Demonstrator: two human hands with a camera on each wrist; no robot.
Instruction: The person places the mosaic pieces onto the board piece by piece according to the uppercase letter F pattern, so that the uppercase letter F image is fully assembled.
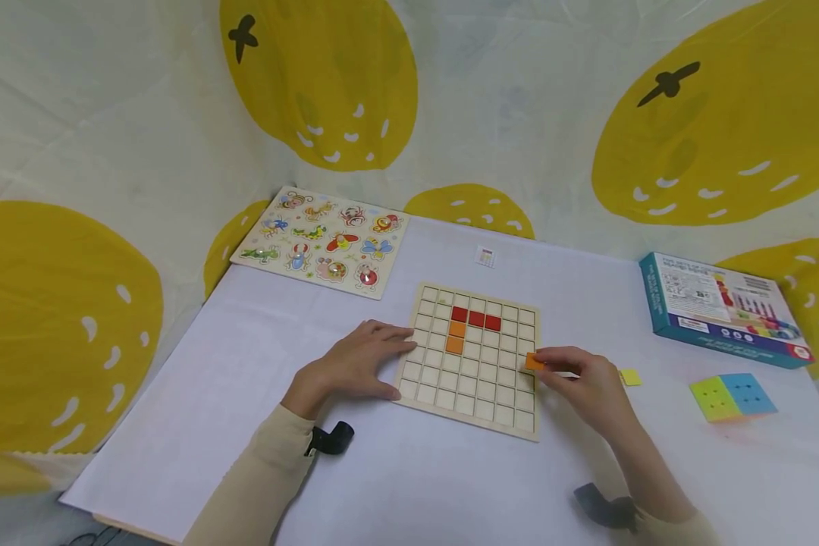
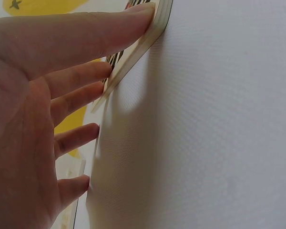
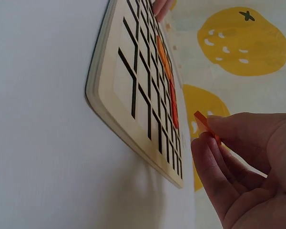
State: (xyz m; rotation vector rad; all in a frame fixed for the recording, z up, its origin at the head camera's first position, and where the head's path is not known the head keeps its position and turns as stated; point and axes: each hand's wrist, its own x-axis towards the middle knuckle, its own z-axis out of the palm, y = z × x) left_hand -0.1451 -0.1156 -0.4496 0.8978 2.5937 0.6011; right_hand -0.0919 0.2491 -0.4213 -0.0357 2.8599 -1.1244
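A square wooden grid board (image 1: 467, 422) lies flat on the table. Three red tiles (image 1: 476, 318) form a row in its upper part, and two orange tiles (image 1: 453, 345) run down below the leftmost red one. My left hand (image 1: 358, 360) is at the board's left side, fingers spread, with the thumb (image 2: 128, 28) touching its edge. Between thumb and fingertips, my right hand (image 1: 590, 383) pinches a small orange tile (image 1: 533, 362) over the board's right edge. In the right wrist view that orange tile (image 3: 203, 123) is tilted, held above the board.
An insect puzzle board (image 1: 321, 243) lies at the back left. A small printed card (image 1: 485, 257) sits behind the grid. On the right are a yellow tile (image 1: 631, 377), a colourful cube (image 1: 733, 397) and a teal-sided box (image 1: 723, 307). A patterned cloth (image 1: 519, 98) hangs behind.
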